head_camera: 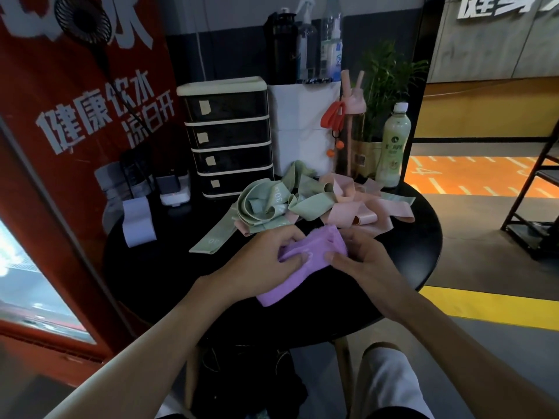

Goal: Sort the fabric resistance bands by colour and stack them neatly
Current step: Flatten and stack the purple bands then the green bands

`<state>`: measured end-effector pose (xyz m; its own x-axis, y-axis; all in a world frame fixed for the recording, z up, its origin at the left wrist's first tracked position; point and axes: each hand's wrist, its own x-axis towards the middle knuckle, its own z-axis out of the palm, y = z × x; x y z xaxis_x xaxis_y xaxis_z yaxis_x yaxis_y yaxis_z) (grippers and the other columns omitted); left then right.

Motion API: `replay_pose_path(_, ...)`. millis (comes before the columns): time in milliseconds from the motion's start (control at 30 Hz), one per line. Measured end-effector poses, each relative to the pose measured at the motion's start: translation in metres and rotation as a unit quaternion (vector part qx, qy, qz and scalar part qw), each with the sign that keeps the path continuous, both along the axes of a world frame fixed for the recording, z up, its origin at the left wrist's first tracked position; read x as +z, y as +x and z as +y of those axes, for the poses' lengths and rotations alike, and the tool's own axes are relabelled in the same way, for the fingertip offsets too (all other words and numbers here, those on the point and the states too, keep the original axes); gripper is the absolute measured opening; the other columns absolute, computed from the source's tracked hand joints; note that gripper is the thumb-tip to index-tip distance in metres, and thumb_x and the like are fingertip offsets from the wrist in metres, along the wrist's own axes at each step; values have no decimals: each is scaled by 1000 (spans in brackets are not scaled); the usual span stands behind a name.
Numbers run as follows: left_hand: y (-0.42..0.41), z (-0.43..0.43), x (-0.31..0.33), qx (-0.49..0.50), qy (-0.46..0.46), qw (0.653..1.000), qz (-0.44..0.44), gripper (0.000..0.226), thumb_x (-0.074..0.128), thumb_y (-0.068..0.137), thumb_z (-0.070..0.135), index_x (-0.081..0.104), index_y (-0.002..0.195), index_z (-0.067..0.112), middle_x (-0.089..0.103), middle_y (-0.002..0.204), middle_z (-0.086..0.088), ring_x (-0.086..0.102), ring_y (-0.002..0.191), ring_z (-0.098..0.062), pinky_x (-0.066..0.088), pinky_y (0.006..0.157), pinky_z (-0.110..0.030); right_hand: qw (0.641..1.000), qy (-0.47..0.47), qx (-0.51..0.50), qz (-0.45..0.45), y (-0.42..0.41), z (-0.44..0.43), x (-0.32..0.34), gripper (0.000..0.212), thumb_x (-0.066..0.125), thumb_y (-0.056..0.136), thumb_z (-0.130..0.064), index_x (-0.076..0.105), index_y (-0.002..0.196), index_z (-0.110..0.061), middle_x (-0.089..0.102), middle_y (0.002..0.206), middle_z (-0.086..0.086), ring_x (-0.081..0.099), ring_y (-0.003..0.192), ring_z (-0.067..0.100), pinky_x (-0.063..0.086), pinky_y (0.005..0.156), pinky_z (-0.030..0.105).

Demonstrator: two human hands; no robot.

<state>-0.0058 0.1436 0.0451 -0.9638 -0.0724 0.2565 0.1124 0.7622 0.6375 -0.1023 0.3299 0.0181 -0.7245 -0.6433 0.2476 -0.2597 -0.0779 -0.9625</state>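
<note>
– One round black table [169, 276], and what stands on it?

– One set of four dark drawers [230, 137] at eleven o'clock, near the far rim.

– How many bands?

– Three colours. The green bands [266, 204] lie in one tangled heap at twelve o'clock, with a single flat one stretching out toward nine; I cannot count the rest, they loop through each other. The pink bands [357, 207] make a second loose heap at one o'clock, touching the green, again too knotted to count.

– And the purple?

– The purple bands [311, 252] form one flat stack of several layers at the middle, its near end pointing to seven o'clock and stopping short of the rim. The left hand [266, 255] grasps it from the nine o'clock side, fingers curled over the far edge, thumb on top. The right hand [360, 258] grips the three o'clock side, thumb pressed onto the top layer.

– Smaller things?

– One pale bottle [394, 143] at two o'clock by the rim, one white paper roll [137, 220] at ten.

– Room to move?

– Bare tabletop at eight o'clock and at four, out to the rim.
</note>
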Motion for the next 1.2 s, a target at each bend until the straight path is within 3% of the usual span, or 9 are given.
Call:
replay_pose_path(67, 3, 1, 7, 15, 70, 997, 16, 14, 68, 89, 31, 64, 100, 25, 71, 93, -7, 67, 89, -28, 54, 83, -45, 999, -41, -11, -12, 4, -6, 10, 30, 63, 89, 1, 59, 118, -6, 71, 108, 9, 68, 100, 20, 56, 87, 33)
replay_pose_path(200, 11, -6, 28, 25, 153, 987, 43, 16, 69, 91, 10, 68, 107, 9, 73, 99, -2, 67, 86, -10, 52, 77, -25, 997, -71, -3, 9, 10, -28, 33, 37, 65, 89, -1, 50, 120, -15, 69, 99, 22, 64, 86, 37, 52, 81, 51)
replay_pose_path(367, 27, -31, 51, 39, 204, 973, 99, 24, 76, 85, 12, 70, 107, 19, 75, 104, -5, 70, 97, -22, 56, 86, -34, 996, -71, 56, 21, 17, -63, 60, 45, 65, 88, 1, 43, 117, -24, 75, 97, 9, 69, 90, 23, 53, 89, 44)
replay_pose_path(500, 37, -57, 60, 62, 214, 966, 129, 23, 72, 87, 3, 66, 107, 13, 74, 103, -10, 68, 99, -30, 56, 87, -40, 995, -62, 75, 17, 22, -97, 65, 48, 66, 87, 0, 42, 116, -29, 76, 97, 5, 70, 97, 27, 52, 95, 48)
replay_pose_path(767, 36, -138, 89, 160, 233, 946, 157, 16, 67, 92, 4, 65, 106, 11, 68, 102, -17, 68, 93, -29, 61, 77, -41, 983, -30, 140, -113, 30, -178, 26, 57, 69, 88, -11, 37, 134, -20, 71, 114, 6, 66, 109, 23, 49, 100, 49)
replay_pose_path(867, 25, -177, 95, 183, 237, 944, 141, 11, 66, 93, 5, 65, 102, 12, 68, 95, -17, 68, 79, -21, 55, 65, -28, 989, -23, 101, -107, 30, -209, 22, 42, 66, 90, -10, 43, 123, -20, 66, 104, 14, 65, 99, 22, 51, 87, 37)
replay_pose_path(1000, 8, -228, 89, 227, 216, 943, 114, 13, 67, 90, 0, 65, 94, 13, 68, 96, -19, 68, 80, -20, 57, 68, -28, 995, -4, 60, -76, 32, -250, 23, 42, 66, 90, -12, 42, 123, -20, 65, 102, 7, 66, 92, 18, 52, 79, 31)
replay_pose_path(1100, -3, -264, 80, 248, 169, 950, 82, 13, 68, 87, 0, 65, 94, 11, 69, 92, -19, 67, 80, -21, 58, 69, -28, 998, 10, 45, -41, 31, -274, 20, 39, 67, 89, -12, 43, 118, -19, 63, 99, 2, 64, 86, 12, 52, 71, 23)
replay_pose_path(1200, -10, -293, 69, 236, 93, 967, 38, 17, 72, 85, -2, 64, 88, 12, 68, 77, -8, 65, 65, -7, 54, 60, -19, 999, 44, 25, 17, 28, -291, 17, 33, 66, 89, -9, 45, 113, -18, 61, 88, -1, 59, 71, 8, 47, 61, 20)
